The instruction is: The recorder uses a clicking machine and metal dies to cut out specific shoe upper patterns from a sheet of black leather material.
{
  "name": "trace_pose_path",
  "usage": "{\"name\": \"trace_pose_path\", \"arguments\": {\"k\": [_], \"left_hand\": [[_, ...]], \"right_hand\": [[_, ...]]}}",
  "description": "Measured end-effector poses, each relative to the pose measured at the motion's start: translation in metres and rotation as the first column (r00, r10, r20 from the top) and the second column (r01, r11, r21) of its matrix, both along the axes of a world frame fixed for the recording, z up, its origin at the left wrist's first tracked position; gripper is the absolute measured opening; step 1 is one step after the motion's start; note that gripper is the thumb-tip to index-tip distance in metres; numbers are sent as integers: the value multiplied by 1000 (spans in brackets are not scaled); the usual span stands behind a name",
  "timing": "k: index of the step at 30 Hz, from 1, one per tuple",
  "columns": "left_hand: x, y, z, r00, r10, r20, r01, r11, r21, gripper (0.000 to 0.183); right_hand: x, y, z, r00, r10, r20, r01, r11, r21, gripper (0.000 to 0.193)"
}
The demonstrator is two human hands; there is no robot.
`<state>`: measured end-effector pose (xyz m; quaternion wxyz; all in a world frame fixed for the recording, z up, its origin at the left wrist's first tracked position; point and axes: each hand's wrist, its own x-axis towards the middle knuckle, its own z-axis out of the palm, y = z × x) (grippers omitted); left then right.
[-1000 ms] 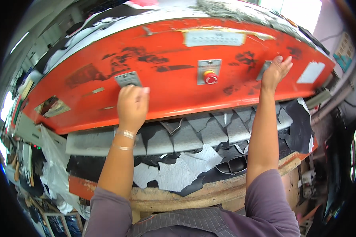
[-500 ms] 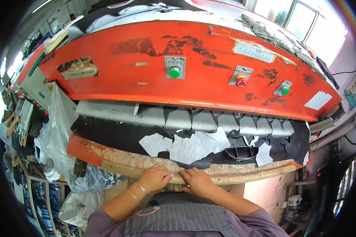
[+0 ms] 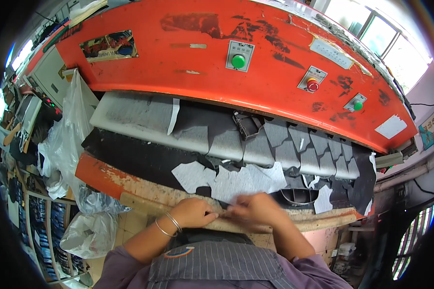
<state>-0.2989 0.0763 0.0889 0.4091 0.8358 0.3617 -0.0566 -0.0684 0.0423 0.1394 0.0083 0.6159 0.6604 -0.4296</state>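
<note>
At lower centre, the left hand [image 3: 193,213] rests on the rail [image 3: 147,204], its grip unclear; whether the blurred right hand [image 3: 256,210] holds anything cannot be told. Just below centre frame, the grey pieces [image 3: 246,179] look light, thin, limp, best pinched by an edge.

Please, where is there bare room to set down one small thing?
The black strip at left is nearly bare, bordered by the pale slab behind, worn orange edge in front and grey pieces rightward. Crowded: centre to right, with those pieces, a black divided frame, left hand and right hand.
</note>
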Motion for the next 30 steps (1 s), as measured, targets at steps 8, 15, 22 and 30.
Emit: {"name": "trace_pose_path", "arguments": {"k": [8,15,22,30], "left_hand": [[102,150,-74,519,658,546,-272,733,-624,27],[165,185,-102,333,629,703,-207,776,-596,48],[125,141,-68,419,522,743,168,759,-628,58],[28,142,-68,679,422,600,-243,901,-359,23]], "right_hand": [[47,198,-67,798,-488,354,322,841,434,97],[115,169,-101,532,-349,-772,688,709,154,92],[66,91,-70,600,-367,-711,456,887,-72,107],[-4,107,-71,760,-272,-590,327,945,-14,92]]}}
